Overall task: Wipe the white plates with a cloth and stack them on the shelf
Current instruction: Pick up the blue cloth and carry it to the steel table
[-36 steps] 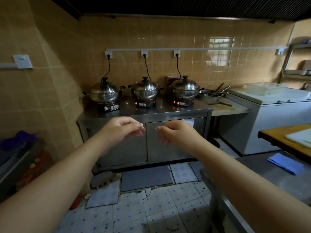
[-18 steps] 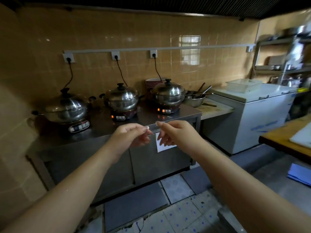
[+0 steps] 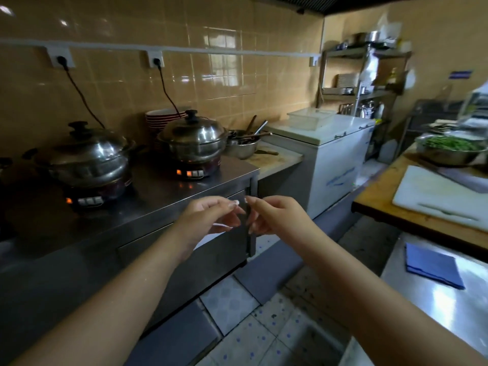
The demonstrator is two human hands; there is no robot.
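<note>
View is swung further right than half a second ago: the leftmost of the three pots is lost past the left edge, and only two steel lidded pots (image 3: 87, 159) (image 3: 194, 140) are kept in frame on the steel counter (image 3: 211, 178). More of the right side is brought in: a metal bowl of greens (image 3: 449, 151), a white cutting board (image 3: 443, 196) on a wooden table (image 3: 383, 204), and the whole of a folded blue cloth (image 3: 433, 268) lying on a steel surface (image 3: 435, 307) at lower right. The chest freezer (image 3: 340, 157) and the wire shelf rack (image 3: 361, 75) behind it are now seen nearer the middle.

Hand pose is little changed. Both arms are held forward at mid-frame over the counter's corner. The left hand (image 3: 208, 220) and right hand (image 3: 277, 217) are raised close together, index fingertips almost meeting, fingers loosely curled. Nothing can be seen gripped in either; whether some small item is pinched between the tips cannot be told.

A stack of red-rimmed plates (image 3: 161, 120) is seen against the tiled wall behind the right-hand pot. The cloth is untouched, well apart from both hands.
</note>
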